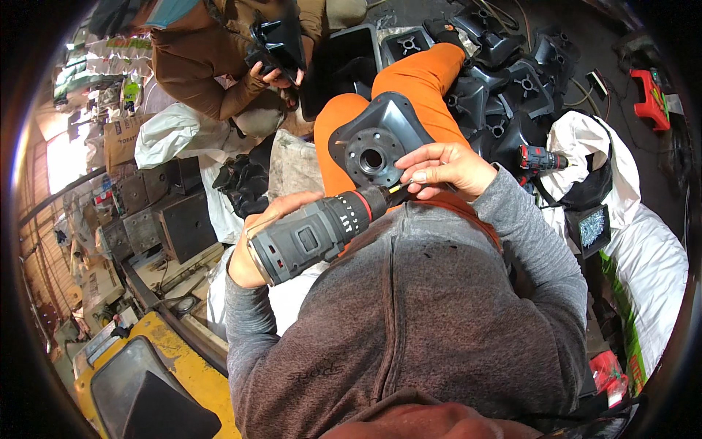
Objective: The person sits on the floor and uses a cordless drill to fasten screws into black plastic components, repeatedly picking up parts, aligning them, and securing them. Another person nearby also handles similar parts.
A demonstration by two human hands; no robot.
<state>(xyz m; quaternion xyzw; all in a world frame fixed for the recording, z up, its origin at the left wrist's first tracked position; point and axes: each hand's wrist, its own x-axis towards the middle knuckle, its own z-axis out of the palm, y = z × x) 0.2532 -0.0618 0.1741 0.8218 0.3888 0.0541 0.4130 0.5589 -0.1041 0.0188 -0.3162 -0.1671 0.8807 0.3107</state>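
Left hand: The left hand (pixel 245 265) was wrapped about a grey and black cordless drill (pixel 307 238), its chuck directed toward the right hand.
Right hand: The right hand (pixel 455 170) had thumb and fingertips drawn narrow beside the yellow-marked drill bit (pixel 395 188); whether they gripped a small fastener could not be told.
Black part: The black part (pixel 398 121), with a round, bored flange, rested on the orange trousers (pixel 420 69), just beyond the bit and beside the right fingertips.
Right of the right hand: A second drill (pixel 541 158) lay near a white sack (pixel 596 139); a tray of small fasteners (pixel 591 228) stood nearer the body.
Beyond the right hand: Similar black parts (pixel 526 89) lay heaped.
Beyond the left hand: A co-worker's hand (pixel 272 76) held another black moulding (pixel 281 40), near a black bin (pixel 371 45).
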